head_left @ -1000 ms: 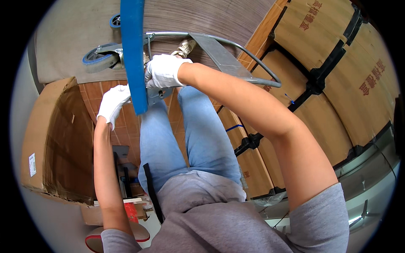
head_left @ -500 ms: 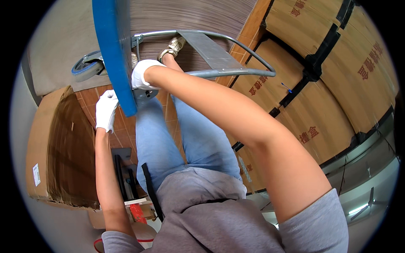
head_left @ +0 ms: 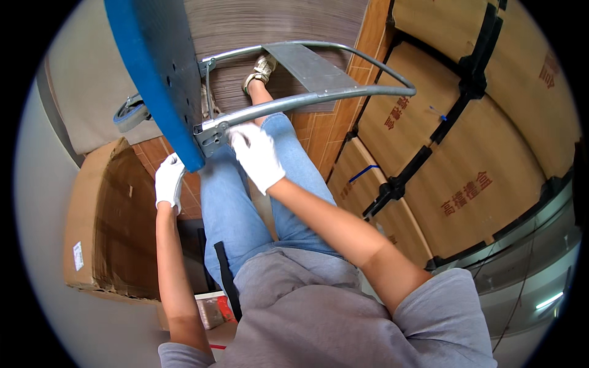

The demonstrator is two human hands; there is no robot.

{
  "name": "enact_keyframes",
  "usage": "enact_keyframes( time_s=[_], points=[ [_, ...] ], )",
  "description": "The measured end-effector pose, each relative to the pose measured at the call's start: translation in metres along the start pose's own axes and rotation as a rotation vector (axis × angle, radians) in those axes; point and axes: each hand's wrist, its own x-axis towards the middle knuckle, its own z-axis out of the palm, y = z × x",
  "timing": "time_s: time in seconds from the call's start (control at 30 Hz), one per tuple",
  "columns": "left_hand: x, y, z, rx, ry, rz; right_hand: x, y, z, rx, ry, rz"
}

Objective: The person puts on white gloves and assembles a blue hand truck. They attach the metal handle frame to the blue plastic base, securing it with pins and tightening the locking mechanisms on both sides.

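A blue platform trolley (head_left: 149, 80) stands on its edge in front of me, its hinged tubular metal handle (head_left: 319, 95) reaching out to the right. My left hand (head_left: 170, 182), in a white glove, is closed on the trolley's near lower edge; its fingertips are partly hidden behind the board. My right hand (head_left: 257, 156), gloved in white too, is at the metal hinge bracket (head_left: 213, 138) where the handle joins the board. Its fingers are curled and slightly blurred, and I cannot make out what is between them. A caster wheel (head_left: 130, 115) shows on the trolley's left side.
Large brown cartons (head_left: 454, 159) with black corner pieces and straps are stacked along the right. An open-sided brown cardboard box (head_left: 92, 227) stands at my left by a grey wall. Beyond the handle are my shoe (head_left: 260, 72) and a wood-grain sheet (head_left: 288, 21).
My right hand has come off the board's side and moved down and toward me to the hinge bracket. The trolley has tilted slightly; my left hand has stayed at its edge.
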Motion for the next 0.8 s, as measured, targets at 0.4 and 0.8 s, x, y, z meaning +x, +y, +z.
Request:
enact_keyframes(
  time_s=[0.4,0.8],
  points=[
    [0.008,0.015,0.000,0.127,-0.108,-0.048,-0.032,0.071,0.057,0.712,-0.099,0.178],
    [0.018,0.004,-0.016,0.483,0.176,0.321,-0.006,0.101,0.094,0.323,0.053,-0.357]
  ],
)
